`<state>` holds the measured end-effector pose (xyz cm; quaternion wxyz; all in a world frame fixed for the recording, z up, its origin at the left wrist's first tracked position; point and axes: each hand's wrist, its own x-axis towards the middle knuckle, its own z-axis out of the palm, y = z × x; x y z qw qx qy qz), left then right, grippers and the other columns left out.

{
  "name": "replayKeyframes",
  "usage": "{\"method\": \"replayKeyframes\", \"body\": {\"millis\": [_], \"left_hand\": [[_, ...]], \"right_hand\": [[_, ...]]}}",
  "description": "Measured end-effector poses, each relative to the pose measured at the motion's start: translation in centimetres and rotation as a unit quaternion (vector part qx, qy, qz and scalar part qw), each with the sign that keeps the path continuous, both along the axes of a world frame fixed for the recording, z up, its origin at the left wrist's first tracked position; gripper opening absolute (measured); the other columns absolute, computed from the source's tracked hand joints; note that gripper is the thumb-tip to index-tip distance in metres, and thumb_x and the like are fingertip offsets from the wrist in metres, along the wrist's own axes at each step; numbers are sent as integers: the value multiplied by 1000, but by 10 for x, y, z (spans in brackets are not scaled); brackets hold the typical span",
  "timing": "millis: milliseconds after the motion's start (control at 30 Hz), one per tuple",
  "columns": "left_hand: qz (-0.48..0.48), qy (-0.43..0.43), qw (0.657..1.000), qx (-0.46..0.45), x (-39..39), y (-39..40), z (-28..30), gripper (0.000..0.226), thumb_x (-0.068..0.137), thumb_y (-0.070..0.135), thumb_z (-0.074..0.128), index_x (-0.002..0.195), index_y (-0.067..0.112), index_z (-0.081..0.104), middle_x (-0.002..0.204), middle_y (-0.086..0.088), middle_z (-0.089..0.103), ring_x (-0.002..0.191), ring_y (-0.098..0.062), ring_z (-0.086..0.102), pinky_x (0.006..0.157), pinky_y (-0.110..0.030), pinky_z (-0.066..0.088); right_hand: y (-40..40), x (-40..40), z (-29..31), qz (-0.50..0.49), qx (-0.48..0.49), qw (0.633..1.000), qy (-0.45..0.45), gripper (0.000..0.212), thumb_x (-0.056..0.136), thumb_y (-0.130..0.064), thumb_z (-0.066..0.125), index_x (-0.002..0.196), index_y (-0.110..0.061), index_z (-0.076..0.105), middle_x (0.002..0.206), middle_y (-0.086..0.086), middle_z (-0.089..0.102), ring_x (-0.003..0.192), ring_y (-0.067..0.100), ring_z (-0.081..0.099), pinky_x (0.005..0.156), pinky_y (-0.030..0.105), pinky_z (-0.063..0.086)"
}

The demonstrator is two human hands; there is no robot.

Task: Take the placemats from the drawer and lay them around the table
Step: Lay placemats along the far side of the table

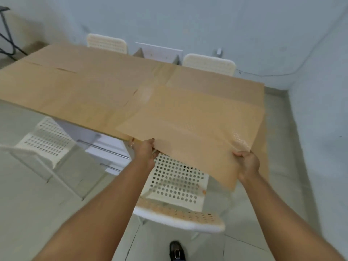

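Note:
A thin tan placemat (pixel 192 127) hangs over the near right corner of the wooden table (pixel 79 95), its near edge sticking out past the table above a chair. My left hand (pixel 145 150) grips the mat's near left corner. My right hand (pixel 246 162) pinches its near right edge. The mat's colour is close to the table's, so its far edge is hard to trace. Other flat tan sheets, perhaps placemats (pixel 56 66), seem to lie on the far left of the table.
A white perforated chair (pixel 177 187) stands right under my hands, tucked at the table's near side. Another white chair (pixel 45 142) is to the left, two more (pixel 107 42) (pixel 209 63) at the far side. A wall runs close on the right.

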<state>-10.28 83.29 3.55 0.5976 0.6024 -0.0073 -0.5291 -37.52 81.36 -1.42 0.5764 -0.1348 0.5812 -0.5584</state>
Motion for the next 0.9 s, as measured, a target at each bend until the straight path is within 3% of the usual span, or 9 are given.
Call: {"method": "replayKeyframes", "body": {"millis": [67,167,267,400,467,567,667,800,900], "left_hand": [[25,-14,1000,9,-3,-10,-3,81,90,-11,49,150,22,4,108,-7,45,77,-20,55,90,-38,50],[74,-58,995,40,-4,-31,-16,87,87,-12,53,150,24,5,131,-15,45,93,-28,56,86,-39,52],[63,-115,983,126,-6,-55,-32,79,91,-1,49,151,25,5,145,-17,39,114,-31,52,100,-41,45],[-117,-333,896,271,-17,-70,-38,69,93,15,50,152,7,14,159,-19,10,146,-36,13,118,-48,14],[-164,-418,842,298,-21,-76,-39,72,89,9,55,150,12,18,160,-15,-3,148,-32,-1,118,-49,5],[-356,-535,731,228,-29,-89,-51,69,90,24,55,150,20,23,162,-7,-5,149,-28,-9,118,-52,0],[-510,-540,648,170,-36,-103,-67,78,89,53,49,152,30,11,162,-4,-9,148,-30,-11,116,-56,5],[-528,-553,622,169,-38,-119,-75,83,85,62,46,152,34,5,160,-3,-18,147,-30,-18,114,-60,1],[-528,-565,611,171,-37,-120,-79,86,85,63,46,152,34,2,160,-3,-20,147,-31,-19,113,-62,1]], "right_hand": [[-1,-21,3,21,33,999,-14,83,43,-3,67,125,-2,56,111,19,61,89,35,61,79,44,52],[-7,-44,12,35,56,998,15,34,74,2,53,104,-7,65,83,9,72,67,28,68,58,33,57],[-17,-67,5,16,104,989,101,17,77,8,49,78,-6,60,77,10,61,64,28,57,56,31,47],[-32,-77,-6,61,147,968,195,20,72,7,49,61,-10,46,72,9,47,70,27,46,58,30,36],[-40,-73,-5,100,148,948,264,7,70,-3,51,74,-8,51,80,11,49,81,27,47,63,33,36],[-50,-69,-7,137,167,894,393,43,81,-16,55,121,-7,42,107,15,53,96,33,53,76,39,43],[-58,-63,-14,119,158,857,475,52,85,-19,54,130,-5,34,118,19,56,104,39,56,82,43,47],[-67,-54,-22,107,153,827,531,55,85,-21,55,132,-5,32,128,17,54,107,39,57,78,40,45],[-66,-46,-26,116,158,777,598,56,86,-21,54,134,-4,31,133,15,47,109,38,54,73,38,42]]}}
